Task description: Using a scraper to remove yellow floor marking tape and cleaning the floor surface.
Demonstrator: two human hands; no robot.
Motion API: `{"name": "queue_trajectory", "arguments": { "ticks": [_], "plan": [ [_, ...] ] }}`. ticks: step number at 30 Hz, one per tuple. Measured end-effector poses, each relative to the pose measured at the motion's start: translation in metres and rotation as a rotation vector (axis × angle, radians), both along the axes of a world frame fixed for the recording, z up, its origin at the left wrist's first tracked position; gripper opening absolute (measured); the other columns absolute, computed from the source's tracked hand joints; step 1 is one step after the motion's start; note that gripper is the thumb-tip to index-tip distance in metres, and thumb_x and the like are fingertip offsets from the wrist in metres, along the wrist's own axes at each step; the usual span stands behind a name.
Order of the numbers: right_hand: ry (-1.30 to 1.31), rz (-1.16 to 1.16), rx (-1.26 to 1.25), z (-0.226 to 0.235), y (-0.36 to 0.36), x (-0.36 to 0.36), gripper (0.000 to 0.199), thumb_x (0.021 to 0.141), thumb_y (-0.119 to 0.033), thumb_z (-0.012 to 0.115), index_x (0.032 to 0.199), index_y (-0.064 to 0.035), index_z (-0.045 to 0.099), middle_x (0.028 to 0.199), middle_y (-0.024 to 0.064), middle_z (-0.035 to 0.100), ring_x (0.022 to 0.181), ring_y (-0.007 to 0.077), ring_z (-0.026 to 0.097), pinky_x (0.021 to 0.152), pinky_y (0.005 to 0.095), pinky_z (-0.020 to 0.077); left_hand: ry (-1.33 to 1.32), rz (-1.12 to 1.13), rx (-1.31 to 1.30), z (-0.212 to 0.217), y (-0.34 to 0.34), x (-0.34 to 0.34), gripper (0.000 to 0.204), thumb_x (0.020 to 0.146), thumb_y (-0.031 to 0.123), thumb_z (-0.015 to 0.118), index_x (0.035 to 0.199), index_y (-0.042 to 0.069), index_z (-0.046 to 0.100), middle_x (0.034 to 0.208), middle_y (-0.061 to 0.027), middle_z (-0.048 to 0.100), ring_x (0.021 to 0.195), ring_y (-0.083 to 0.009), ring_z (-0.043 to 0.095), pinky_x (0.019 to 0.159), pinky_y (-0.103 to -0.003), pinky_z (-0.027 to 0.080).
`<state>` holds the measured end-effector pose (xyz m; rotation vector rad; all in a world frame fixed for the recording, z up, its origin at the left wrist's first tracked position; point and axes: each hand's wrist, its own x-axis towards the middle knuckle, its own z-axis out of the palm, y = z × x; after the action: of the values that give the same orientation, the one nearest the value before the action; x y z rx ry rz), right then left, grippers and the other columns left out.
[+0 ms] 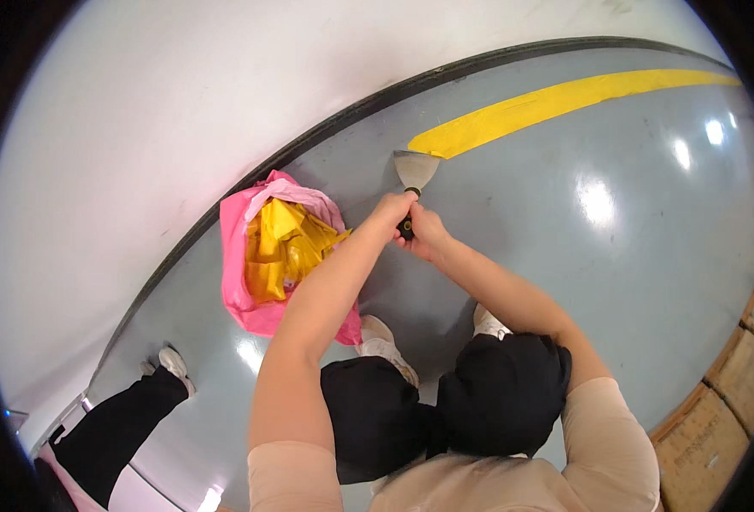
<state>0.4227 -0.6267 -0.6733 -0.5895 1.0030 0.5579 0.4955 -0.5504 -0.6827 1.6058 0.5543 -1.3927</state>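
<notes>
Both my hands grip one scraper (415,170) with a wide metal blade and a dark handle. My left hand (394,212) wraps the handle near the blade, and my right hand (428,234) holds it from the right side, a little lower. The blade's edge lies at the near end of a yellow floor tape strip (547,111), where the tape's end looks ragged. Left of my hands a pink bag (238,282) stands wide open on the floor, filled with crumpled yellow tape pieces (283,243). My left forearm passes over the bag's right side.
A white wall (155,102) with a black skirting strip (326,132) curves along the left and far side of the grey floor (616,256). Another person's dark-trousered leg (121,435) and shoe are at lower left. Wooden crates (705,435) line the lower right edge.
</notes>
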Motion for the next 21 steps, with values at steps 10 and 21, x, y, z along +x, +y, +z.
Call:
{"name": "queue_trajectory", "arguments": {
  "ticks": [10,21],
  "plan": [
    [-0.230,0.188,0.204,0.012,-0.014,-0.031,0.038,0.089,-0.028,0.051,0.117,-0.0037,0.043,0.093,0.0116,0.058,0.078,0.0223,0.062,0.065,0.0334,0.0512,0.017,0.054,-0.069,0.003,0.047,0.000,0.024,0.081,0.030,0.059,0.088,0.008,0.054,0.072,-0.0070,0.058,0.061,-0.0162,0.058,0.053,-0.034,0.050],
    [-0.522,0.946,-1.138,0.005,-0.096,-0.220,0.017,0.082,-0.019,0.055,0.094,-0.0087,0.062,0.080,0.0138,0.064,0.072,0.0298,0.062,0.066,0.0363,0.0491,-1.027,-0.679,0.511,0.030,0.095,0.065,0.037,0.073,0.026,0.069,0.104,0.010,0.058,0.091,-0.0140,0.064,0.086,-0.0300,0.063,0.072,-0.040,0.050]
  ]
}}
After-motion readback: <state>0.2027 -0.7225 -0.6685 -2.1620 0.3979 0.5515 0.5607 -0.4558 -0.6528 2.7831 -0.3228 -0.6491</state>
